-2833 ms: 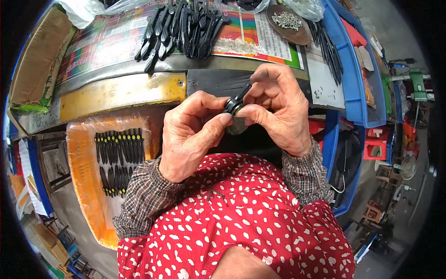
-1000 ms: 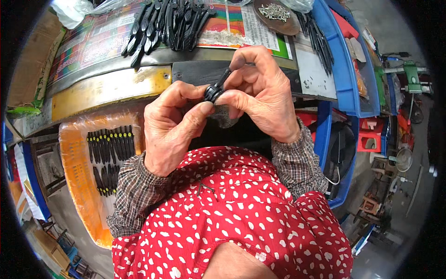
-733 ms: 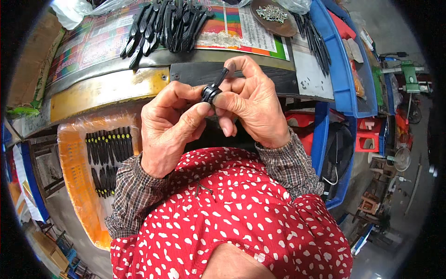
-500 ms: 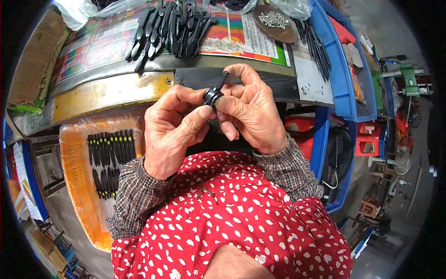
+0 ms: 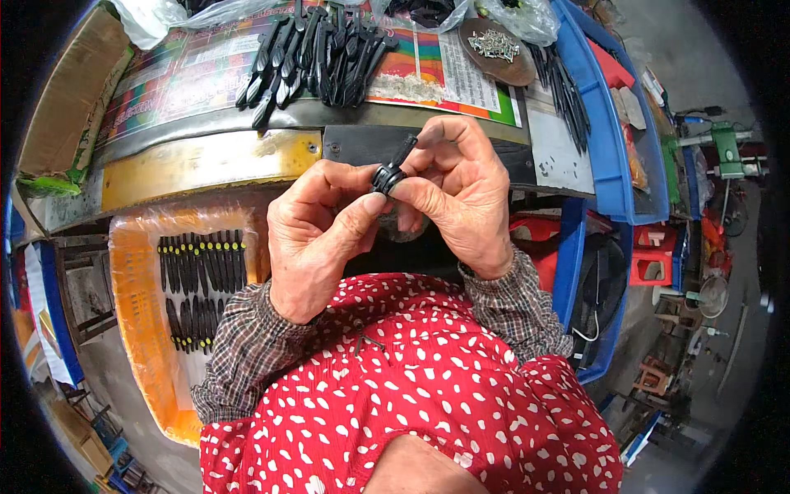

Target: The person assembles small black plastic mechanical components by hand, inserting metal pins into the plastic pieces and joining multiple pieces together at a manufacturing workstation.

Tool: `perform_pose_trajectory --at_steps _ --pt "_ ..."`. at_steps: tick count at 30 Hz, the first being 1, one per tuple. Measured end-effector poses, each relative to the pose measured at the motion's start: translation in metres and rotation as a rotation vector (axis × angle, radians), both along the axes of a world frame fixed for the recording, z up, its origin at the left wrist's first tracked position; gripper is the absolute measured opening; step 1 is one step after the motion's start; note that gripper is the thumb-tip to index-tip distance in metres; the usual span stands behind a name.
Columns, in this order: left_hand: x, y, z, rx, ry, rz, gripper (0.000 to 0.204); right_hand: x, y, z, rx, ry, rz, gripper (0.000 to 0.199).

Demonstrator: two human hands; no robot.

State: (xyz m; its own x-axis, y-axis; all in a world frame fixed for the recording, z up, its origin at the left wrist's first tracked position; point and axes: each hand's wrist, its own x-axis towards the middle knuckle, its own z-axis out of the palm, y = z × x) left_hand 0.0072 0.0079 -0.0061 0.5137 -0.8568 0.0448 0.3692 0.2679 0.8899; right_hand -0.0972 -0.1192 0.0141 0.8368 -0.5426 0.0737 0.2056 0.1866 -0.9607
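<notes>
In front of my chest, both hands pinch one small black plastic part with a round ringed body and a short stem that points up and to the right. My left hand has its thumb and forefinger closed on the left side of the round body. From the right, my right hand presses its thumb against the same body, the forefinger curled up by the stem's tip. The fingertips hide some of the part. Beyond my hands, a pile of long black plastic pieces lies on the worktable.
A round brown dish of small metal rivets or screws stands at the back right, beside more thin black pieces. Blue bins line the right. An orange lined crate at lower left holds rows of black pieces. A cardboard box borders the left.
The view has shifted slightly, so hands and table sit a little further right. Both hands keep their grip on the black part, whose stem looks turned slightly.
</notes>
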Motion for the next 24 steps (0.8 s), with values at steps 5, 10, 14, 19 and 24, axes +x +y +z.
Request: perform_pose_trajectory --at_steps 5,10,14,19,24 --pt "0.003 0.004 0.002 0.116 -0.282 0.026 0.021 -0.005 -0.009 0.005 -0.305 0.047 -0.023 0.047" --pt "0.002 0.001 0.002 0.133 -0.495 0.087 0.025 -0.004 -0.014 0.005 -0.590 0.100 -0.061 0.048" --pt "-0.003 0.001 0.007 0.143 -0.336 0.092 0.025 -0.004 -0.018 0.006 -0.785 0.023 -0.056 0.045" --pt "-0.004 0.004 0.009 0.170 -0.337 0.105 0.025 -0.006 -0.021 0.008 -1.067 0.009 -0.110 0.045" --pt "-0.002 0.006 0.008 0.174 -0.413 0.124 0.023 -0.004 -0.022 0.015 -1.348 -0.074 -0.157 0.050"
